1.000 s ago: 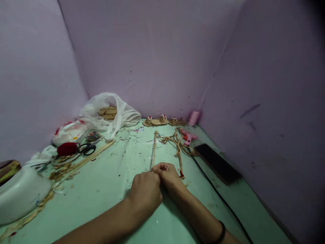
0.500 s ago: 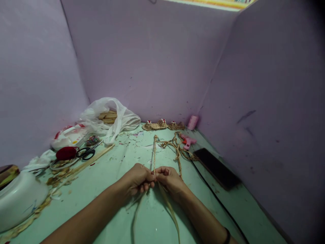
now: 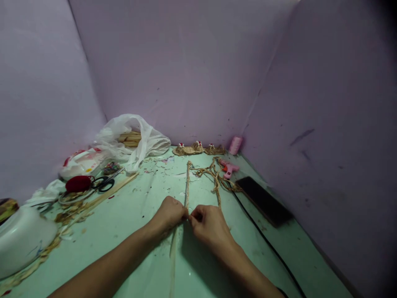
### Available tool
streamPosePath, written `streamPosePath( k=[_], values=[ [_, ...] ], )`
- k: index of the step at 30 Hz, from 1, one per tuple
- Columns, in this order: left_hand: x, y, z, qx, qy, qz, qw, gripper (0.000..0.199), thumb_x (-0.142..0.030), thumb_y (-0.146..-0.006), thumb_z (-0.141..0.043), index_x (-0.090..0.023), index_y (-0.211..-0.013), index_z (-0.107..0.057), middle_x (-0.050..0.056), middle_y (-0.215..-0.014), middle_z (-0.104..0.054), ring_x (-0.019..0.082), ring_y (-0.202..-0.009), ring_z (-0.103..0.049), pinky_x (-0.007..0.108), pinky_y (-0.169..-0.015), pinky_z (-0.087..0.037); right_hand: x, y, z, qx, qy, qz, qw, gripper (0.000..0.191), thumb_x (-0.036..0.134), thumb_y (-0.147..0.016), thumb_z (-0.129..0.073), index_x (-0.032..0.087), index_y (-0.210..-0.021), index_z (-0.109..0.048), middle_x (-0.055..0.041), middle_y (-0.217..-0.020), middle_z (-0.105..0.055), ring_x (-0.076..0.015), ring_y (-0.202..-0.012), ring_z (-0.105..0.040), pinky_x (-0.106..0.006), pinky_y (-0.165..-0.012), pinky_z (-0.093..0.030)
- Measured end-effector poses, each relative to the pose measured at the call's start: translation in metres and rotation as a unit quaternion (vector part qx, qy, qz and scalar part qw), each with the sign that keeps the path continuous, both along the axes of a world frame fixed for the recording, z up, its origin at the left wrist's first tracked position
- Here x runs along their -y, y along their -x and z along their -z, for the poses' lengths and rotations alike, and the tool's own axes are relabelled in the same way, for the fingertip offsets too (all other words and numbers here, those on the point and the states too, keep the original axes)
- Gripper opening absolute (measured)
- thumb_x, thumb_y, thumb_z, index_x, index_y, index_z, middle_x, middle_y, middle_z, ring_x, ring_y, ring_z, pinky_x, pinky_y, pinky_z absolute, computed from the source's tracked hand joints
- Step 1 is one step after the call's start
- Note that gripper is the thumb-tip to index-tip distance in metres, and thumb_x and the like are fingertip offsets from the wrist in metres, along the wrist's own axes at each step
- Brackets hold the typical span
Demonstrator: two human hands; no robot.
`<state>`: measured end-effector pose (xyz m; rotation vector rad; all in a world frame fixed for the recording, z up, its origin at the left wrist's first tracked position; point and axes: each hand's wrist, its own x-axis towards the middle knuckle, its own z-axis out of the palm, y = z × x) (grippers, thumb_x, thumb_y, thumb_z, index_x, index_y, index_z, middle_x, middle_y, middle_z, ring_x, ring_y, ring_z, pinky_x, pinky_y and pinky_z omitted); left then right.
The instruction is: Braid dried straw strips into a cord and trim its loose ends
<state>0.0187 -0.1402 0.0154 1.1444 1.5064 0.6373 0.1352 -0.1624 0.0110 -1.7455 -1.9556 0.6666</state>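
A thin braided straw cord (image 3: 187,182) runs down the green table to my hands. My left hand (image 3: 170,213) is closed on its lower end. Close beside it on the right, my right hand (image 3: 208,225) is pinched at the same spot; what its fingertips grip is too small to make out. A loose pale strand (image 3: 173,260) hangs down from under my left hand toward the near edge. More braided cord (image 3: 217,182) lies tangled behind my right hand.
At the right lie a dark phone (image 3: 263,200), a pink glue gun (image 3: 228,169) and its black cable. Woven pieces (image 3: 189,150) and a pink spool (image 3: 235,145) stand by the wall. Left are a plastic bag (image 3: 149,138), scissors (image 3: 107,183) and a white container (image 3: 26,242).
My right hand has turned more palm-down, with its fingers drawn together. The loose strand that curved below it no longer shows there. The view has shifted slightly.
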Motion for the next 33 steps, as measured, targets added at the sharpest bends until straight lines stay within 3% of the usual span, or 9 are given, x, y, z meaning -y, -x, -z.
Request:
streamPosePath(
  k=[7,12,14,16,19,22,24,29,33],
  values=[
    [-0.001,0.008,0.006,0.071,0.005,0.016,0.997,0.016,-0.013,-0.050,-0.050,-0.014,-0.036,-0.042,-0.006,-0.027,-0.031,0.002,-0.027,-0.021,0.019,-0.032,-0.011,0.009,0.006,0.007,0.007,-0.035,-0.055,0.998,0.018,0.015,-0.067,-0.049,0.015,-0.060,-0.066,-0.0052,-0.055,-0.063,-0.0118,-0.048,-0.047,-0.023,-0.046,-0.025],
    [-0.005,0.014,0.005,0.097,0.013,0.031,0.995,0.010,-0.015,-0.048,-0.053,-0.013,-0.041,-0.047,-0.006,-0.029,-0.035,0.002,-0.028,-0.022,0.018,-0.032,-0.010,-0.007,-0.007,0.002,-0.149,0.021,-0.010,0.989,0.021,0.033,-0.067,-0.056,0.015,-0.058,-0.063,-0.0020,-0.053,-0.059,-0.0124,-0.051,-0.049,-0.022,-0.048,-0.032],
    [-0.007,0.017,0.002,0.099,0.033,0.053,0.993,0.009,-0.020,-0.049,-0.055,-0.014,-0.045,-0.048,-0.008,-0.030,-0.033,0.002,-0.026,-0.018,0.019,-0.031,-0.007,-0.013,-0.009,0.002,-0.281,0.043,0.038,0.958,0.019,0.032,-0.067,-0.056,0.014,-0.064,-0.062,-0.0032,-0.059,-0.061,-0.0125,-0.055,-0.052,-0.023,-0.053,-0.037],
    [-0.007,0.020,0.001,0.100,0.045,0.076,0.991,0.011,-0.023,-0.049,-0.055,-0.015,-0.048,-0.048,-0.008,-0.032,-0.034,0.002,-0.026,-0.017,0.020,-0.031,-0.006,-0.016,-0.006,0.005,-0.407,0.135,0.044,0.902,0.017,0.029,-0.067,-0.055,0.013,-0.066,-0.058,-0.0029,-0.058,-0.059,-0.0112,-0.053,-0.052,-0.023,-0.053,-0.040],
    [-0.008,0.022,0.004,0.098,0.035,0.098,0.990,0.009,-0.023,-0.049,-0.052,-0.014,-0.049,-0.049,-0.007,-0.034,-0.035,0.002,-0.027,-0.018,0.020,-0.032,-0.006,-0.016,0.002,0.012,-0.471,0.256,0.011,0.844,0.013,0.026,-0.066,-0.053,0.014,-0.059,-0.052,0.0027,-0.044,-0.048,-0.0068,-0.038,-0.042,-0.019,-0.041,-0.033],
    [-0.009,0.023,0.008,0.073,-0.002,0.113,0.991,0.005,-0.018,-0.047,-0.048,-0.014,-0.044,-0.046,-0.007,-0.033,-0.031,0.003,-0.031,-0.019,0.021,-0.035,-0.008,-0.016,0.004,0.017,-0.433,0.253,0.017,0.865,0.016,0.022,-0.062,-0.053,0.016,-0.050,-0.043,0.0092,-0.034,-0.031,-0.0025,-0.030,-0.021,-0.019,-0.034,-0.013],
    [-0.011,0.024,0.008,0.040,-0.025,0.128,0.991,0.006,-0.015,-0.046,-0.046,-0.014,-0.040,-0.044,-0.007,-0.032,-0.029,0.003,-0.033,-0.020,0.021,-0.037,-0.011,-0.018,0.004,0.019,-0.414,0.239,0.020,0.878,0.019,0.021,-0.059,-0.054,0.017,-0.047,-0.040,0.0107,-0.033,-0.025,-0.0019,-0.031,-0.016,-0.020,-0.035,-0.007],
    [-0.011,0.030,-0.008,-0.122,-0.068,0.188,0.972,0.011,-0.017,-0.051,-0.046,-0.013,-0.043,-0.052,-0.003,-0.035,-0.037,0.007,-0.038,-0.029,0.022,-0.041,-0.021,-0.021,0.004,0.021,-0.396,0.209,0.018,0.894,0.014,0.022,-0.057,-0.055,0.016,-0.048,-0.046,0.0083,-0.035,-0.037,-0.0028,-0.033,-0.024,-0.021,-0.038,-0.012],
    [0.006,0.024,-0.021,-0.296,-0.105,0.203,0.927,0.020,-0.024,-0.060,-0.047,-0.012,-0.053,-0.062,0.002,-0.046,-0.051,0.012,-0.047,-0.045,0.023,-0.047,-0.029,-0.019,0.007,0.021,-0.411,0.204,0.025,0.888,0.011,0.022,-0.057,-0.053,0.015,-0.049,-0.049,0.0057,-0.039,-0.045,-0.0033,-0.035,-0.026,-0.021,-0.039,-0.016]
  ],
)
